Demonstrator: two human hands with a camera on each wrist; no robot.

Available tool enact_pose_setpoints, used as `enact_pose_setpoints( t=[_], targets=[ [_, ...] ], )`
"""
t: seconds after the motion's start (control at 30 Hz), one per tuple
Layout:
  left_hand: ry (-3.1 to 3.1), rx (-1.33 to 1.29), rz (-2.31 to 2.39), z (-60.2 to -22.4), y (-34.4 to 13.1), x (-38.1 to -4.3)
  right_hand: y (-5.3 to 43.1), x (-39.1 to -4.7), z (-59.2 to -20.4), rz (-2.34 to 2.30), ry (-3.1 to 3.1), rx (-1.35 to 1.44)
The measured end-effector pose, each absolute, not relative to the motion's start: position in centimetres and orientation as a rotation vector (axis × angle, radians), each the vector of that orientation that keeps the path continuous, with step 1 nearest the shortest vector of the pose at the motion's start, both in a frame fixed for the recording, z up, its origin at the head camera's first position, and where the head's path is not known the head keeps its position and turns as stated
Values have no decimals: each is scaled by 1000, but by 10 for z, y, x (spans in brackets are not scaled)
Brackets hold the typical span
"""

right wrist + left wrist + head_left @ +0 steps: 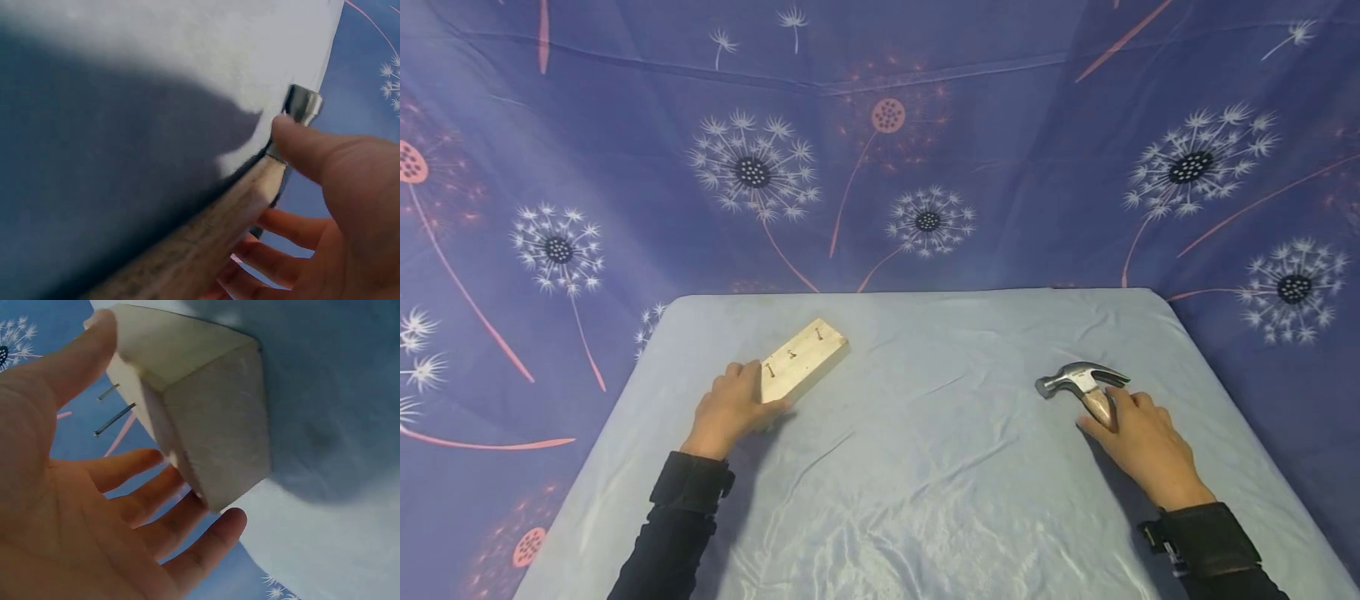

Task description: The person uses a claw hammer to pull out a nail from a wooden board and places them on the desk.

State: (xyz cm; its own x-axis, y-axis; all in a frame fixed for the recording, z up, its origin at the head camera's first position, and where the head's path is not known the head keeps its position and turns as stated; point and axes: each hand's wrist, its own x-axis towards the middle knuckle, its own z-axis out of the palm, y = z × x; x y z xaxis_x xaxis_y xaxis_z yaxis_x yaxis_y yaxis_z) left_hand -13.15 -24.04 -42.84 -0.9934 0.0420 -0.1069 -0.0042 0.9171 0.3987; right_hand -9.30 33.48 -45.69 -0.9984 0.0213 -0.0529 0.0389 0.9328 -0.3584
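My left hand gripped the near end of a pale rectangular wooden block toward the counter's far-left corner, presumably leaving its three metal nails exposed; my right hand gripped a silver claw hammer by its wooden handle toward the right edge.

You have one left hand and one right hand in view, two in all, and two dark sleeves. Count one hammer and one wooden block. Your block carries three nails, as far as their small size lets you tell; your left wrist view shows two. You have one surface and three round pink flower heads.
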Motion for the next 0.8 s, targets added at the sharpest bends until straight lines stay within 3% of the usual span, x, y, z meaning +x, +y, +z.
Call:
enact_pose_setpoints(
  t=[0.8],
  targets=[
    [2944, -45, 699, -443, -243, -140, 332, -94, -461, -554, 3069, 92]
  ],
)
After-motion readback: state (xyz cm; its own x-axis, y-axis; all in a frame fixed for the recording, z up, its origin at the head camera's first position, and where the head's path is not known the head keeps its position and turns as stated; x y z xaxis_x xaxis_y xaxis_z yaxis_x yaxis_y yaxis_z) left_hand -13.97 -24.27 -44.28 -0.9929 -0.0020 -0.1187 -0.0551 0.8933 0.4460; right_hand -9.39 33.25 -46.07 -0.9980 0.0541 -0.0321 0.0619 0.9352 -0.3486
